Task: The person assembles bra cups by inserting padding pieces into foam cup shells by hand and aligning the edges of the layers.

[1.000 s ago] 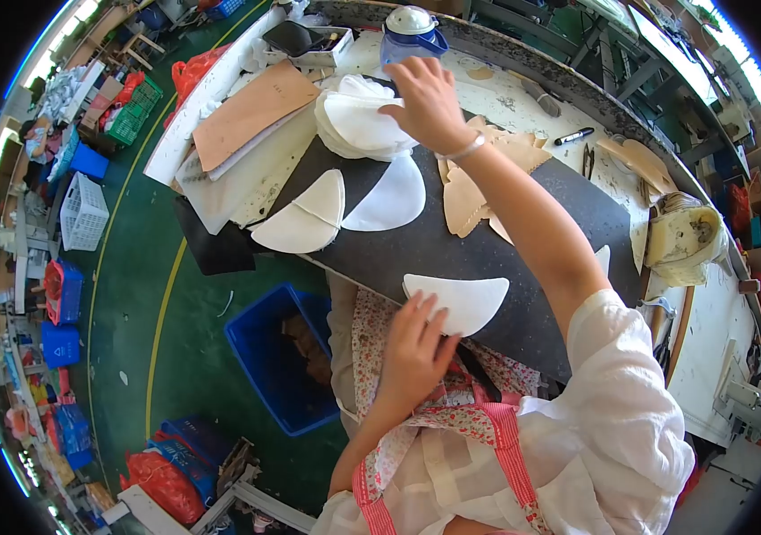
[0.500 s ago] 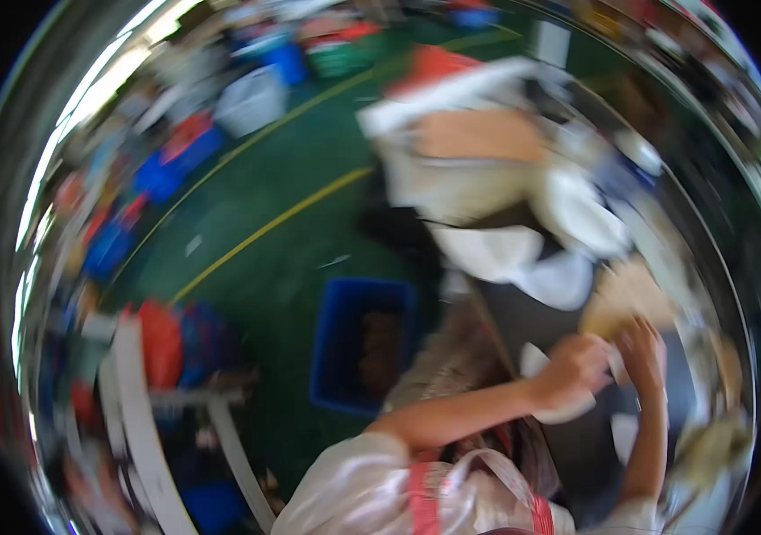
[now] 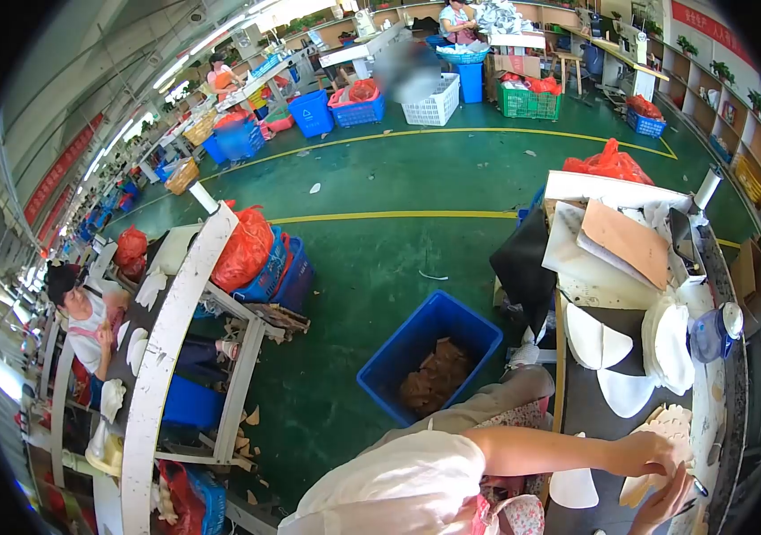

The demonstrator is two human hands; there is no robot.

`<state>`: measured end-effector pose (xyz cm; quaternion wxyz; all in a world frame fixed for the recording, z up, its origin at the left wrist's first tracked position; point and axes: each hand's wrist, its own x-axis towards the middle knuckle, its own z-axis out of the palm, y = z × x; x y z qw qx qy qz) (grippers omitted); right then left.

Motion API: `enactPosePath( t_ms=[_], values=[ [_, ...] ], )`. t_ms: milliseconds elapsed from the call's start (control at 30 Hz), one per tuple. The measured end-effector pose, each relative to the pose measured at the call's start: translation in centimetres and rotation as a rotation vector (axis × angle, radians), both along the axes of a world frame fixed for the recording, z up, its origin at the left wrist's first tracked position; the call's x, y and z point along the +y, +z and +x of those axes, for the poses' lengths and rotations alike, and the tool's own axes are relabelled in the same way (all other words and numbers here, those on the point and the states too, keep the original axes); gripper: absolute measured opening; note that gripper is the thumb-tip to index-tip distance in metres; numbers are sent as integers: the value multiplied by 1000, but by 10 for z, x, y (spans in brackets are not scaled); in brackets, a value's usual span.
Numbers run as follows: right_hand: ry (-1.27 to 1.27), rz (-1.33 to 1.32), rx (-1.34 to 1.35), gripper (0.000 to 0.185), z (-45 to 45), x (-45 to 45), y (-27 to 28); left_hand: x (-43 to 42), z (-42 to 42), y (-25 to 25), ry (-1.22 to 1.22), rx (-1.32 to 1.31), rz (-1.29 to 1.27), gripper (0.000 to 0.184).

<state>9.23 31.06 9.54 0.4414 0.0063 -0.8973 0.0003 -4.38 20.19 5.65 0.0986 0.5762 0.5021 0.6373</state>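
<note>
My left hand (image 3: 641, 454) is closed, its fingers pinching the edge of a small cream piece (image 3: 679, 458) over the bench. Close below it, my right hand (image 3: 666, 503) has its fingers bent toward the same spot; a slim dark tool (image 3: 699, 488) shows beside its fingertips, though I cannot tell whether it is gripped. Tan pieces with notched edges (image 3: 673, 426) lie just beyond the hands. A curved white piece (image 3: 574, 489) rests on the dark bench top, left of my hands. Farther up are more white pieces (image 3: 626, 392) and a white stack (image 3: 669, 348).
A blue bin (image 3: 372, 379) with brown scraps stands on the green floor by my leg. Tan sheets (image 3: 626, 242) lie on a raised board at the bench's far end, near a blue-and-clear container (image 3: 707, 336). At left, a co-worker (image 3: 86, 321) sits at another bench.
My view has swung and sharpened, so more of the room shows. Both hands appear lower right in the picture, still close together at the tan pieces.
</note>
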Motion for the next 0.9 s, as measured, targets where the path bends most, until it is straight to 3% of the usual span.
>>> enactPosePath(
  t_ms=[33,133,267,300,433,600,633,733,767,800,900],
  values=[
    [-69,-117,73,22,-4,-14,-1,-23,3,19,-15,-29,-27,11],
    [-104,-660,-285,23,-10,-53,31,-47,6,10,315,-338,64,12],
    [-35,-965,-535,24,-1,-53,12,-89,-15,-4,304,-346,-100,16],
    [-23,-1045,-571,25,-4,-65,24,-100,-17,1,425,-226,-37,19],
    [-54,-1051,-743,27,-8,-77,22,-143,-24,19,401,-259,-209,21],
    [39,-852,-554,23,-17,-110,29,-210,-28,5,552,-218,-143,21],
    [64,-865,-515,21,-19,-114,28,-229,-31,-7,746,167,-152,25],
    [82,-991,-623,15,-27,-138,37,-273,-11,-21,955,486,-709,32],
    [78,-1042,-697,13,-31,-145,40,-280,-6,-27,938,546,-601,40],
    [182,-988,-693,12,-36,-144,22,-283,0,-25,867,437,-467,42],
    [471,-877,-735,32,-53,-205,57,-286,27,3,665,178,-151,45]
  ],
)
